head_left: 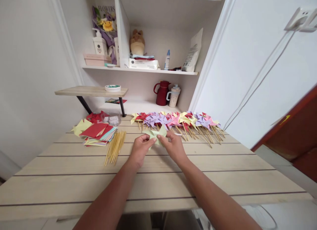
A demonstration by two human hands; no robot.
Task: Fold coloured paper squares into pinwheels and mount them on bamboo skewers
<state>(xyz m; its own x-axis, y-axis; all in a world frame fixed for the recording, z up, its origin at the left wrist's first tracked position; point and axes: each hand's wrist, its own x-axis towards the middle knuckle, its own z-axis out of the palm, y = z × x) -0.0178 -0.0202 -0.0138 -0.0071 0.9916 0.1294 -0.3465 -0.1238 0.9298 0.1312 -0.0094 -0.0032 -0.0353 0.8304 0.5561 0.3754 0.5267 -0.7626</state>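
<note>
Between my two hands is a pale green paper pinwheel (156, 133), its pointed blades spread out above the table. My left hand (141, 147) pinches its left side with thumb and fingers. On the other side, my right hand (175, 147) grips the paper near the middle, thumb toward the centre. Behind it lies a long row of finished pinwheels on sticks (173, 119) in purple, red, pink and yellow. To the left of my hands are a bundle of thin wooden sticks (116, 147) and a stack of coloured paper squares (97, 132).
A clear plastic box (112, 119) with small white pieces sits behind the paper stack. Above it stands a small raised shelf (91, 90) with a round white tape roll (113, 88). At the back are a red jug (162, 93) and a beige cup (174, 97). Cables (260, 78) hang at right.
</note>
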